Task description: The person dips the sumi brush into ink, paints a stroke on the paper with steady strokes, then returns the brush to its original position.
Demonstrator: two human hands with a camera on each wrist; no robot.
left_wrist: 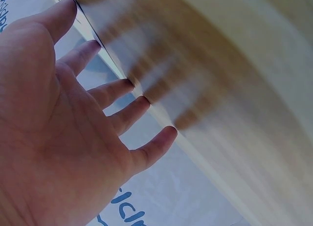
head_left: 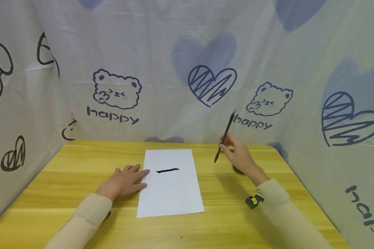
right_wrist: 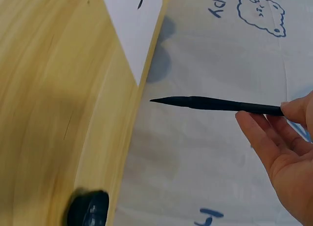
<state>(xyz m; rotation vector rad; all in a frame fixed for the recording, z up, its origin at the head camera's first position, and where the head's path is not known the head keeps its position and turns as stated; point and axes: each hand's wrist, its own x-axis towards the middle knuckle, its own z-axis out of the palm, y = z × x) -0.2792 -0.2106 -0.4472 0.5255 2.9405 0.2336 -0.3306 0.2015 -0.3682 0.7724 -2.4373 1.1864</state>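
A white sheet of paper [head_left: 171, 193] lies on the table with one black horizontal brush stroke [head_left: 167, 170] in its upper part. My left hand [head_left: 123, 181] rests spread at the sheet's left edge, thumb and index finger on the paper. Its fingertips touch the surface in the left wrist view. Between thumb and fingers my right hand [head_left: 238, 155] pinches a dark writing brush [head_left: 225, 133], held in the air right of the sheet. The brush's pointed dark tip [right_wrist: 168, 100] faces down and touches nothing.
A small round black container [right_wrist: 89, 208], partly hidden behind the right hand in the head view [head_left: 238, 170], stands on the wooden table [head_left: 90, 155]. White cloth [head_left: 162, 69] printed with bears and hearts hangs around the back and sides.
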